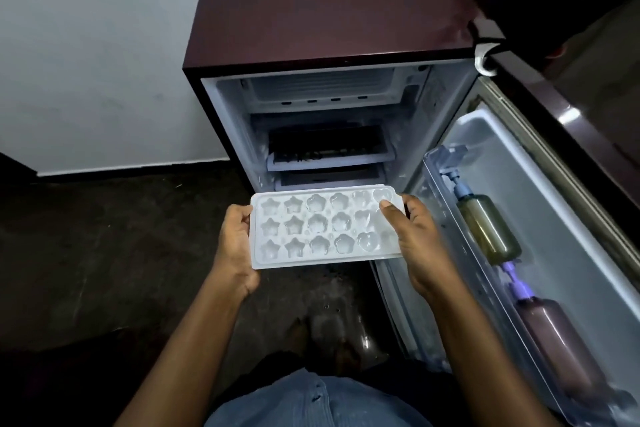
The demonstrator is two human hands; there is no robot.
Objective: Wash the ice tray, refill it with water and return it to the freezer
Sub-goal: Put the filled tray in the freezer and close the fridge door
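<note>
Grip, two-handed: left hand (239, 246) clasps the short left end of the white moulded plastic ice tray with star, flower and heart cells (322, 229), thumb side on the rim and fingers wrapped under; right hand (414, 246) grasps the short right end, its thumb laid over the top across the last column of cells. Item held: tray, level or nearly so, clear of any surface, lying between the two hands with its long axis running left to right from one grip to the other. Cells look glossy; whether they hold water cannot be told. Position relative to the grip: directly ahead and slightly above stands the open maroon single-door refrigerator (332, 14); its freezer compartment at the top of the cabinet (322, 87) lies forward of and higher than the tray, with the pale chiller drawers (329, 149) between the two. To the right of the right hand hangs the open door's clear shelf (446, 184), carrying an olive bottle with a blue cap (488, 229) and a brown bottle with a purple cap (554, 340). Judgement: both hands sit equally near the opening; a return to the freezer would call for lifting forward and up, long axis kept crosswise and level.
</note>
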